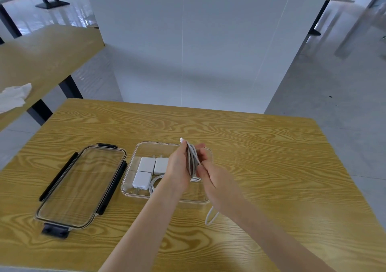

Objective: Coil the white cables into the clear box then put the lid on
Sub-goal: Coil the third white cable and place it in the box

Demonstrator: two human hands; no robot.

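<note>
Above the clear box, the left hand gripped the coiled white cable; the right hand apparently pinched its lower loops.

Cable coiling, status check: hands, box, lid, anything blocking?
Left hand grips coiled white cable above clear box; right hand feeds its tail. Lid off, left of box. Nothing blocking.

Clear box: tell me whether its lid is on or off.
Off. The lid lies flat on the table left of the clear box, whose top is open.
</note>
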